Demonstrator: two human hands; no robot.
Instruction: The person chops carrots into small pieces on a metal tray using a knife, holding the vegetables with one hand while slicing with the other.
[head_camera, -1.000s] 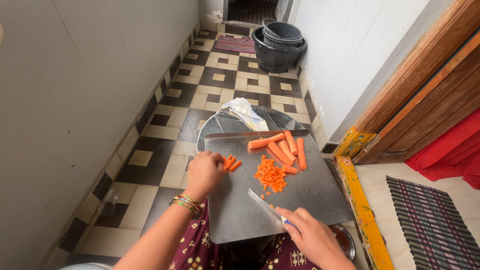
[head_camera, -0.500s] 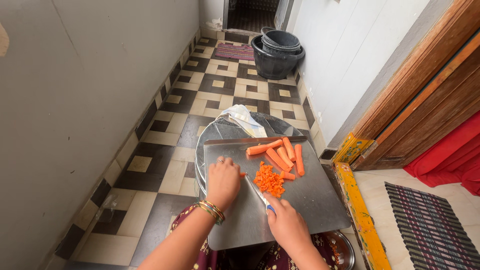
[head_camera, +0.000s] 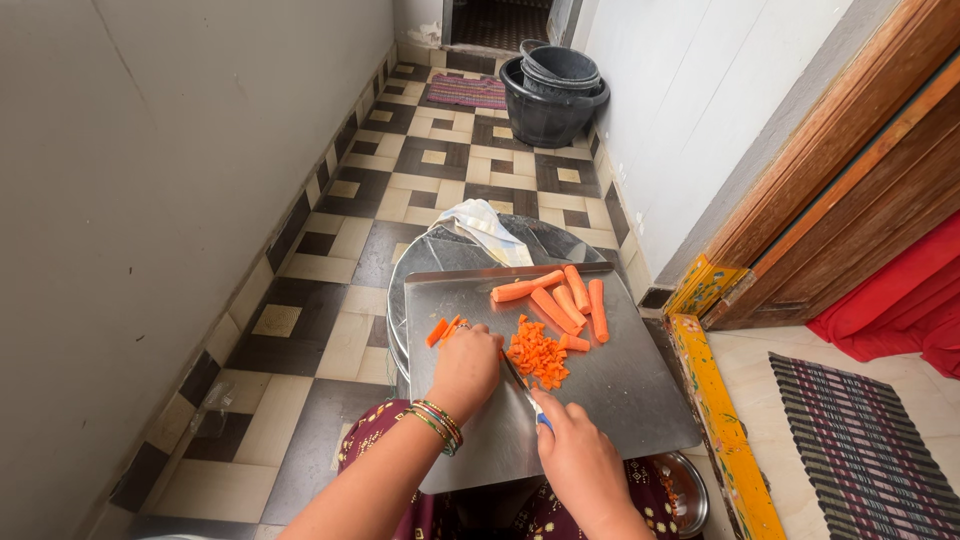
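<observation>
Head view: left hand (head_camera: 466, 372) pins thin orange carrot sticks (head_camera: 446, 329), pointing up-right; right hand (head_camera: 577, 460) grips blue-handled steel knife (head_camera: 520, 388), blade just right.

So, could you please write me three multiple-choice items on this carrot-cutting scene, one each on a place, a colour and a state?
1. Where does the pile of small diced orange carrot bits lie?
A. On the flat steel sheet
B. On the checked floor tiles
C. In the black buckets

2. What colour are the stacked plastic buckets at the far end of the passage?
A. Red
B. Black
C. White

3. What is the right hand doing?
A. Lying open on the floor
B. Lifting a bucket
C. Gripping a blue-handled knife

Answers: 1 A, the dice sit on the steel, beside the long carrot sticks. 2 B, both buckets are dark black. 3 C, its fingers close round the handle, the blade pointing to the left hand.
</observation>
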